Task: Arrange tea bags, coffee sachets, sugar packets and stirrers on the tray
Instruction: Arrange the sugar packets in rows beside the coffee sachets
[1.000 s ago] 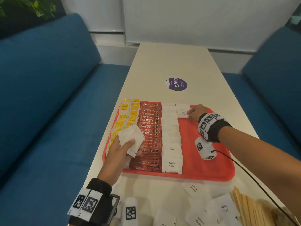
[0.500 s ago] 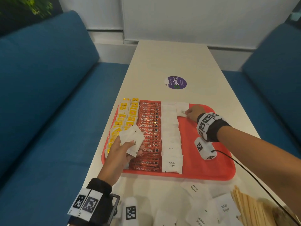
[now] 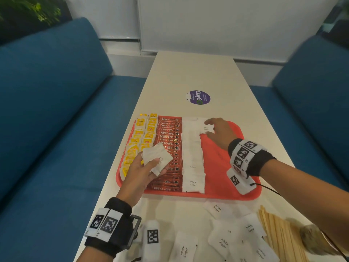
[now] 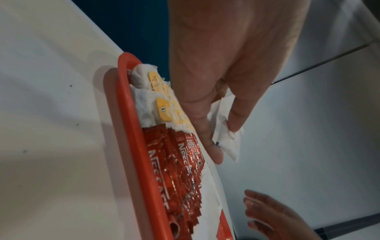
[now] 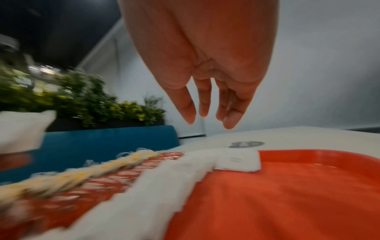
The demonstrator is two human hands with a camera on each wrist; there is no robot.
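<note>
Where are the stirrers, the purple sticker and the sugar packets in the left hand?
stirrers (image 3: 279, 233), head view, middle of the wooden bundle.
purple sticker (image 3: 198, 97), head view, its centre.
sugar packets (image 3: 158, 157), head view, face of the top packet.
left hand (image 3: 139, 173), head view, back of hand.

Tea bags (image 3: 140, 140), coffee sachets (image 3: 169, 148), sugar packets (image 3: 192, 154) rowed on tray (image 3: 226, 167).

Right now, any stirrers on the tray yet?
No: the wooden stirrers lie in a pile on the table, off the near right corner of the red tray, which holds only sachets and packets.
</note>
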